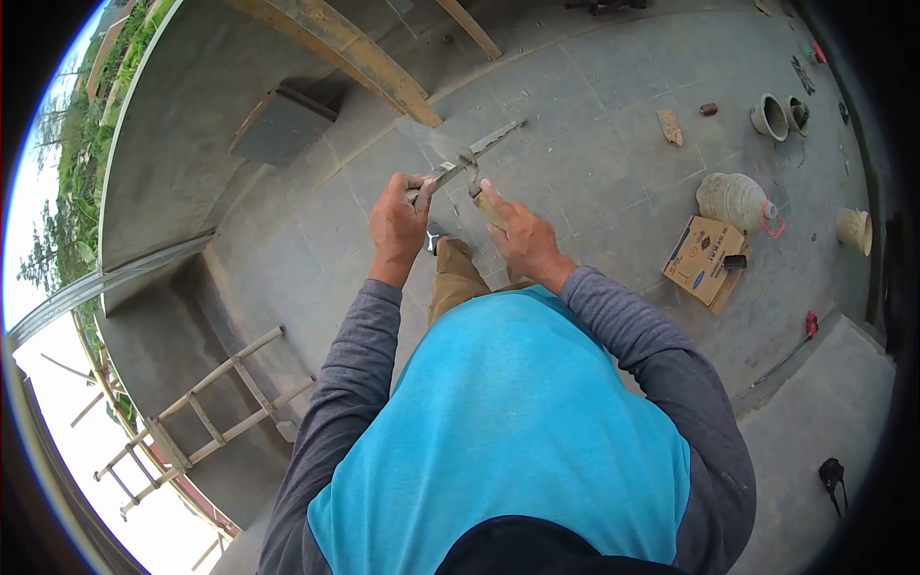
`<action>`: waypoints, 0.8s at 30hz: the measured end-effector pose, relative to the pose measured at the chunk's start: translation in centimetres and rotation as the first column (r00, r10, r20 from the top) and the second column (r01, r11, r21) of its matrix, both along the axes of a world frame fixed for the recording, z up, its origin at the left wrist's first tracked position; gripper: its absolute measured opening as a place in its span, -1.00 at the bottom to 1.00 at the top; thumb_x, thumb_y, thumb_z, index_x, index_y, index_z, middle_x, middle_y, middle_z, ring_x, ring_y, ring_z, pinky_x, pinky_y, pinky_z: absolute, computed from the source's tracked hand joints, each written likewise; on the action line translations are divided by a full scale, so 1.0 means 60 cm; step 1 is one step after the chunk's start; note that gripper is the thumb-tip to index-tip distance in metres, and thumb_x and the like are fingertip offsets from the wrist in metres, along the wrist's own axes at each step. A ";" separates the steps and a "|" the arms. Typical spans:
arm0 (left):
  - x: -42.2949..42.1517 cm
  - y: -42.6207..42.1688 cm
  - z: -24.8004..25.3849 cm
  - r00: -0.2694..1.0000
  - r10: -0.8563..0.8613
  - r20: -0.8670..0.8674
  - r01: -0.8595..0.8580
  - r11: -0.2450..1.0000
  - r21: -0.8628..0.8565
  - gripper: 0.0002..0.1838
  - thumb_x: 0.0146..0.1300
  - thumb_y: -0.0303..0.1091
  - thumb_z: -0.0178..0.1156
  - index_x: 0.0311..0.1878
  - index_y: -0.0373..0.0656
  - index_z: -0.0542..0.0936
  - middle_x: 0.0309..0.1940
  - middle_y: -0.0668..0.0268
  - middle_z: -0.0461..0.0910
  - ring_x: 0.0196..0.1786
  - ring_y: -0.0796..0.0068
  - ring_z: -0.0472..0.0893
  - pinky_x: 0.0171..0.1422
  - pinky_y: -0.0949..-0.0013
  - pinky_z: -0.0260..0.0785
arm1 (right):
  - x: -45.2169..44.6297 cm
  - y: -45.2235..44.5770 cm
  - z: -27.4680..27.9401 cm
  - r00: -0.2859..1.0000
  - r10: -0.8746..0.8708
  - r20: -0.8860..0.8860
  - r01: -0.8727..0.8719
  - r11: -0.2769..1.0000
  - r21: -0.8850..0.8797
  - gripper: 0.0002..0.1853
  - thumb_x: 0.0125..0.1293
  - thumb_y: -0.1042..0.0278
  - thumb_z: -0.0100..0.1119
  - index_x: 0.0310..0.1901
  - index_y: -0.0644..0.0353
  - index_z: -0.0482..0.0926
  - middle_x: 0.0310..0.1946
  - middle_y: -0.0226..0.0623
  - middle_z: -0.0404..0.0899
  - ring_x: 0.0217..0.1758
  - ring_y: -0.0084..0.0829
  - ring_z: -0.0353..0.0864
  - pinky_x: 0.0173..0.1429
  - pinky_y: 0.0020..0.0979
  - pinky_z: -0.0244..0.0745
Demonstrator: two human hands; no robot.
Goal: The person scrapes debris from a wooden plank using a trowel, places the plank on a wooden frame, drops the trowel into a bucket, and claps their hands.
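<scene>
A long, rough grey strip (498, 137) is gripped by the left hand (398, 228), while the right hand (527, 240) closes its fingers around a yellowish handle (490, 208).

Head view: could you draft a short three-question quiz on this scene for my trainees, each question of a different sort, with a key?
1. Open question: What does the person's right hand grip?

2. True or false: The cardboard box has printed markings on it.

3. Multiple choice: Where in the picture is the ladder?
a) At the upper right
b) At the lower left
c) At the lower right

Key
1. The tan handle of a hand tool.
2. True.
3. b
</scene>
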State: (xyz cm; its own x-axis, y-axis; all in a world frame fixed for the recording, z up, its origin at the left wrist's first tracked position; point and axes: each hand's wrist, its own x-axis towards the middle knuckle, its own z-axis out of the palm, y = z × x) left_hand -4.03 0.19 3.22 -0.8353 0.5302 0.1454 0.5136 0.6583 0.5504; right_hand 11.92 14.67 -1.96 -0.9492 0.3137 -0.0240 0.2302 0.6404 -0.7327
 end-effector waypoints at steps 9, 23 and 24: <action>-0.001 0.000 0.005 0.999 0.001 0.033 -0.001 1.000 -0.007 -0.75 0.30 -0.21 0.35 -0.20 -0.21 0.58 -0.25 0.13 0.73 -0.23 0.14 0.74 -0.17 0.27 0.53 | 0.003 -0.019 0.004 0.999 0.017 -0.038 -0.016 1.000 0.003 -0.14 0.27 0.35 0.22 0.57 -0.22 0.06 -0.24 -0.15 0.50 -0.32 -0.15 0.63 -0.26 -0.17 0.58; 0.009 -0.002 0.001 0.997 0.030 0.075 -0.031 0.999 0.023 -0.74 0.31 -0.21 0.34 -0.20 -0.22 0.57 -0.22 0.11 0.73 -0.20 0.15 0.74 -0.14 0.27 0.54 | -0.001 -0.002 0.001 0.995 0.073 0.065 -0.076 0.996 0.040 -0.14 0.26 0.36 0.18 0.56 -0.30 0.05 -0.23 -0.12 0.49 -0.31 -0.09 0.62 -0.23 -0.13 0.58; 0.010 -0.003 0.002 0.998 0.018 0.058 -0.020 1.000 0.024 -0.74 0.31 -0.21 0.34 -0.20 -0.22 0.57 -0.22 0.11 0.73 -0.20 0.15 0.74 -0.15 0.27 0.54 | -0.003 -0.003 0.001 0.980 0.065 0.188 -0.081 0.993 0.081 -0.14 0.25 0.37 0.19 0.56 -0.31 0.06 -0.23 -0.12 0.49 -0.32 -0.11 0.62 -0.25 -0.15 0.58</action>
State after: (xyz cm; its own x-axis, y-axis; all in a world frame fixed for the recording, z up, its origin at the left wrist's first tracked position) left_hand -3.41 0.02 3.34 -0.8526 0.5109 0.1093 0.4680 0.6537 0.5947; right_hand 11.72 14.51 -1.93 -0.9513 0.2526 -0.1769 0.3069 0.7205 -0.6218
